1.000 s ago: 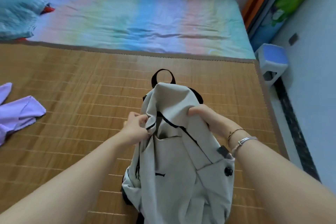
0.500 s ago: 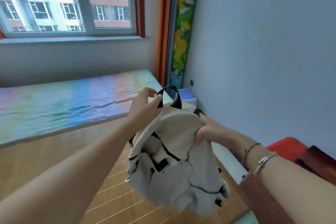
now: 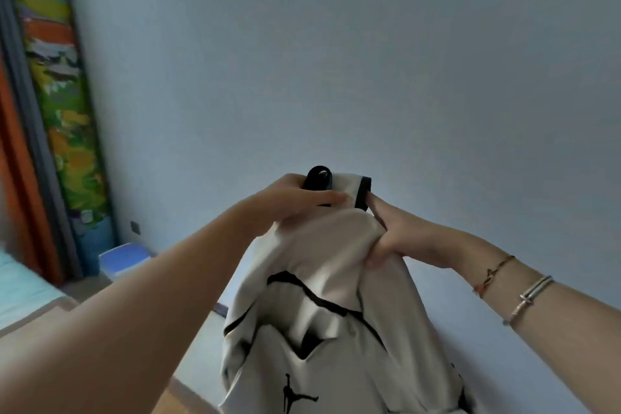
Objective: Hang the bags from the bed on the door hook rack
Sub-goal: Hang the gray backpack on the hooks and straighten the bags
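Note:
A beige backpack [image 3: 336, 329] with black trim and a small black figure logo hangs in the air in front of me, held up by both hands. My left hand [image 3: 292, 202] grips its top at the black carry loop [image 3: 317, 176]. My right hand [image 3: 396, 235] pinches the fabric on the upper right side, with bracelets on that wrist. Behind the bag is a bare pale blue wall [image 3: 369, 60]. No door or hook rack is in view.
A blue plastic stool [image 3: 122, 259] stands by the wall at the lower left. A colourful rolled mat [image 3: 64, 118] leans in the corner next to an orange frame. The bed's edge [image 3: 23, 299] shows at the far left.
The backpack has been lifted off the bed and my view has swung right, from the bed and window to the blue wall. My left hand has shifted up to the carry loop.

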{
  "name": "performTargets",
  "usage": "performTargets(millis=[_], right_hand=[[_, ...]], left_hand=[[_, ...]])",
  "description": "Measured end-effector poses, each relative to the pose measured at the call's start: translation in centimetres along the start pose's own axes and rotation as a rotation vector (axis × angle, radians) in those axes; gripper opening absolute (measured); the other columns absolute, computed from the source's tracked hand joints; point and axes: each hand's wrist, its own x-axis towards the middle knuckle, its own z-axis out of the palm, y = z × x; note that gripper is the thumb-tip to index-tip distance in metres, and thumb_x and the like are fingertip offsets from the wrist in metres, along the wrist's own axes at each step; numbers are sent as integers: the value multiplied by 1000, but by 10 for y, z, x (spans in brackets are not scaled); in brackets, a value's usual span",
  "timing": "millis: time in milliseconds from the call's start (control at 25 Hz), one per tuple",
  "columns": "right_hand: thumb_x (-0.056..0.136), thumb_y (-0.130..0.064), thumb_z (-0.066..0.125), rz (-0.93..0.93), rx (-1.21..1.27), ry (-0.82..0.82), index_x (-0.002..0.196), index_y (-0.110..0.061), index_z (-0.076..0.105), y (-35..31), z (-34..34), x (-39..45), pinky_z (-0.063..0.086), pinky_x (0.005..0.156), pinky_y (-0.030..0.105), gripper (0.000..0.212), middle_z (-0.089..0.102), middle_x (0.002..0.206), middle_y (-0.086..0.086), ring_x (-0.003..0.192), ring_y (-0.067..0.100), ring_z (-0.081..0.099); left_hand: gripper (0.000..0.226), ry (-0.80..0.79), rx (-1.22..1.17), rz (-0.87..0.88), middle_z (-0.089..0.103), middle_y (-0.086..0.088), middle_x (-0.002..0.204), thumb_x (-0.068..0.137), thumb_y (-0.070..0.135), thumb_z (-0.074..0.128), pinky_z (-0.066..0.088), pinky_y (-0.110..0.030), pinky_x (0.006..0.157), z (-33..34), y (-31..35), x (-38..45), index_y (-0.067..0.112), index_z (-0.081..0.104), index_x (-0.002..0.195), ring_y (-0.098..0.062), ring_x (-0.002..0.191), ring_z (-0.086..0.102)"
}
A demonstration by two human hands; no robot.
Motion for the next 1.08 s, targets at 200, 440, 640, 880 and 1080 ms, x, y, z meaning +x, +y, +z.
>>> performTargets(millis=[200,440,640,880,1080], right_hand=[[68,-9,79,204,152,174,129,-51,36,81,-146,-102,55,88,47,86,66,120,0,109,23,66],[84,-30,57,244,485,820,110,-22,68,163,-267,-250,56,71,36,29,67,105,5,80,22,63],[80,-10,57,432,-92,1300,77,-47,71,182,-321,-346,35,88,15,40,49,122,-22,121,8,43],[82,-7,55,467,-48,1569,89,-33,73,157,-350,-412,49,80,12,33,73,100,-14,95,-6,66],[94,-2,44,506,-244,1968,89,-19,59,126,-343,-499,43,66,5,23,57,100,0,83,5,55]], left_hand=[[36,-185,-88,160,72,-8,96,72,31,77,55,-31,77,156,103,91,12,69,102,-22,81,68],[21,-554,-109,462,69,-1,92,77,26,74,54,-32,78,322,221,151,22,68,96,-19,82,66],[17,-888,-183,717,69,0,91,80,21,72,54,-28,76,438,313,157,21,68,97,-17,82,66],[8,-1161,-483,880,69,5,83,84,18,67,53,-23,69,532,401,131,16,65,92,-11,75,66],[17,-1352,-741,940,74,11,93,86,17,64,54,-23,78,613,456,59,28,67,98,-9,89,70]])
